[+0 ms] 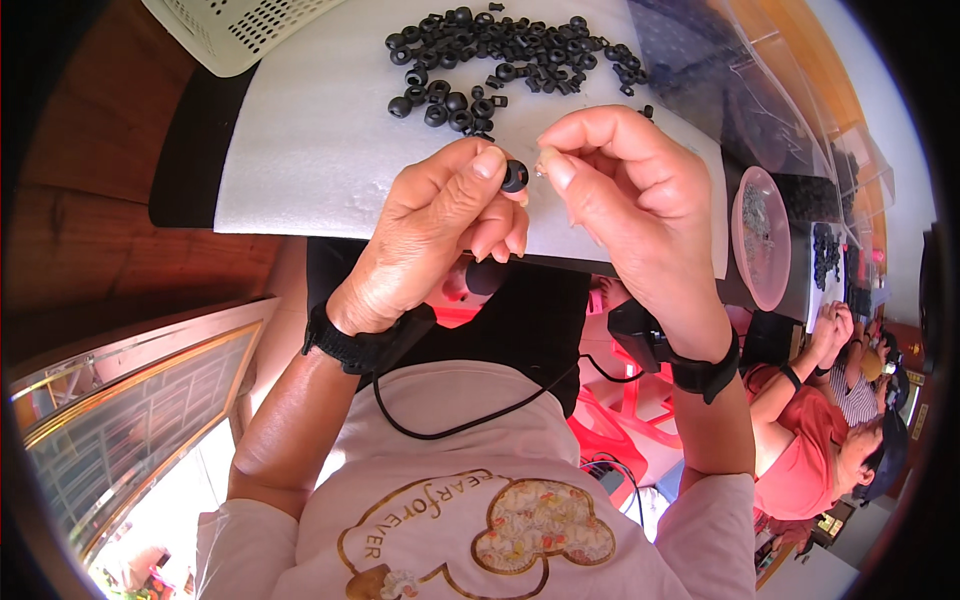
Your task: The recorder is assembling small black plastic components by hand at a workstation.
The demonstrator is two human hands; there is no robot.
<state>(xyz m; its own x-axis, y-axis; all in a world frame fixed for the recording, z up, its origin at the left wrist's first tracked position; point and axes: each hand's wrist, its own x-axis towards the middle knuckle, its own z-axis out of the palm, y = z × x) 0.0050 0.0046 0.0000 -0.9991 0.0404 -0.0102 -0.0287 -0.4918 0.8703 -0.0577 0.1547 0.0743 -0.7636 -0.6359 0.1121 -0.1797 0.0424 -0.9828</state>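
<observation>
Left hand (425, 220) pinches a round black plastic-looking piece (514, 177), my right hand (640, 190) a tiny silvery bit (540, 172); likely fitting them, I need careful alignment next.

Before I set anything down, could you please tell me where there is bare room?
The white sheet is bare on its left, between the basket, black pieces and left hand; its top middle is crowded by those pieces.

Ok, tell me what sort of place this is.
Probably a small hand-assembly workshop: small black parts lie heaped on a white sheet, a pink bowl holds tiny greyish pieces, and a person in a red top is near more black parts.
</observation>
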